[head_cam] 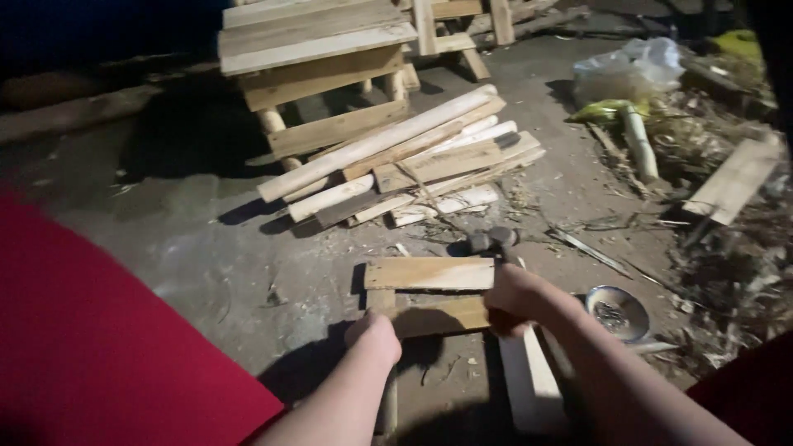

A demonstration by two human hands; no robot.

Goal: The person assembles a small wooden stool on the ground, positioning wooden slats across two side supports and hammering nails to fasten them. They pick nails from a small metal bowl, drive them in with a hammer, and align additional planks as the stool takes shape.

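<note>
Head view: grey concrete floor bears heap of pale sawn timber. Small frame of flat pale wooden slats lies before person. Right hand closed round dark-headed hammer; left hand fisted on upright slat. Judgement: steady frame, short square blows. Small metal bowl near right.

I see a dusty concrete floor carrying everything: a pile of wooden sticks and slats at twelve o'clock, a small metal bowl at four, plant debris at three, nailed slats centre.
</note>
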